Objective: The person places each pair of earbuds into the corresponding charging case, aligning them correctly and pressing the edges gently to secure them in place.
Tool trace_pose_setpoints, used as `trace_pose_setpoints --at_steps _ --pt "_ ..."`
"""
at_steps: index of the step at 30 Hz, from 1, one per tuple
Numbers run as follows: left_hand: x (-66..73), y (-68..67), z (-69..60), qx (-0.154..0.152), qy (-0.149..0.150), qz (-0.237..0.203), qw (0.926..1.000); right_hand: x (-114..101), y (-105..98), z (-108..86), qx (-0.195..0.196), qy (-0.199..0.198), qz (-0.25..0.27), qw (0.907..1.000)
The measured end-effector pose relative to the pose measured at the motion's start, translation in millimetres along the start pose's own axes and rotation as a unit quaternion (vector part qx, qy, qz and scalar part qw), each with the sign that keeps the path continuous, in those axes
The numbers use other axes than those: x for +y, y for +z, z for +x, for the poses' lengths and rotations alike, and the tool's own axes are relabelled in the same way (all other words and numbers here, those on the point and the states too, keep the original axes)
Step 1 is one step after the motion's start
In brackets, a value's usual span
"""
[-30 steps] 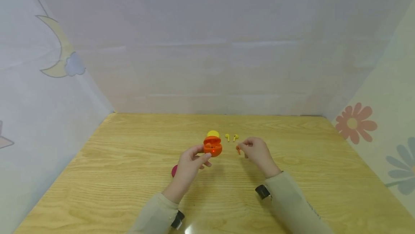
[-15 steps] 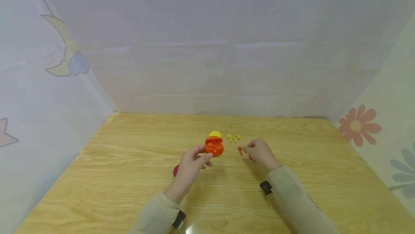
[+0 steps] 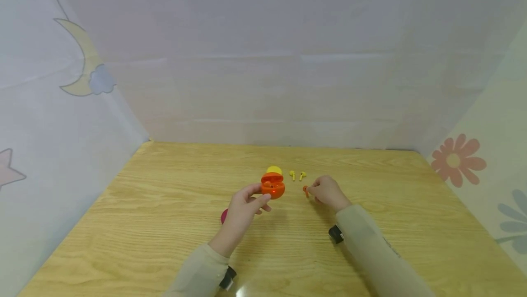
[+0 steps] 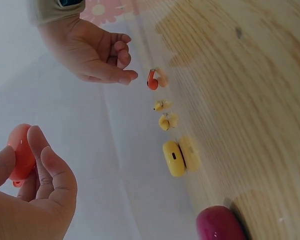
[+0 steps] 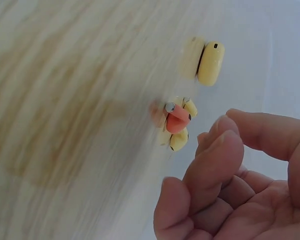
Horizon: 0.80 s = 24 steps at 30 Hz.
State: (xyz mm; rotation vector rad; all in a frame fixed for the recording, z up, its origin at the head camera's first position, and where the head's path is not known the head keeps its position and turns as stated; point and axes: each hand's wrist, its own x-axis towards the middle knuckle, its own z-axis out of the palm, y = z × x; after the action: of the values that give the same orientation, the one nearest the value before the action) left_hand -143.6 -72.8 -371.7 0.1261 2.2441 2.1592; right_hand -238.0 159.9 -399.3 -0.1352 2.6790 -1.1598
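My left hand (image 3: pixel 240 210) grips a round orange earbud case (image 3: pixel 273 191) between thumb and fingers, raised off the table. Its lid stands up; the inside is too small to make out surely. Over on the right, my right hand (image 3: pixel 328 191) hovers by an orange earbud (image 4: pixel 152 80) lying on the table. In the right wrist view the thumb and fingers of that hand (image 5: pixel 230 185) are loosely bent and apart, holding nothing. A gap separates them from the orange earbud (image 5: pixel 178 119).
Two yellow earbuds (image 3: pixel 297 175) lie beyond the orange one. A yellow case (image 4: pixel 173 158) rests on the table behind the orange case. Partly hidden by the left forearm is a magenta case (image 4: pixel 220 224). Pale printed walls surround the wooden tabletop (image 3: pixel 144 224).
The head view has shifted slightly, so everything appears a little further right. My right hand has moved only slightly beside the orange earbud; my left hand keeps its hold on the case.
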Motion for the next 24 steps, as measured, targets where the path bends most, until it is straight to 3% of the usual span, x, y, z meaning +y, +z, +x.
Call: trace_pose_setpoints --at_steps 16,24 --pt "1.1 0.2 -1.7 -0.002 -0.005 0.001 1.0 -2.3 4.6 10.1 -0.036 0.008 -0.016 0.9992" --pt "-0.7 0.0 -1.4 -0.004 -0.003 -0.001 1.0 -3.3 7.3 13.7 -0.022 0.03 -0.023 0.999"
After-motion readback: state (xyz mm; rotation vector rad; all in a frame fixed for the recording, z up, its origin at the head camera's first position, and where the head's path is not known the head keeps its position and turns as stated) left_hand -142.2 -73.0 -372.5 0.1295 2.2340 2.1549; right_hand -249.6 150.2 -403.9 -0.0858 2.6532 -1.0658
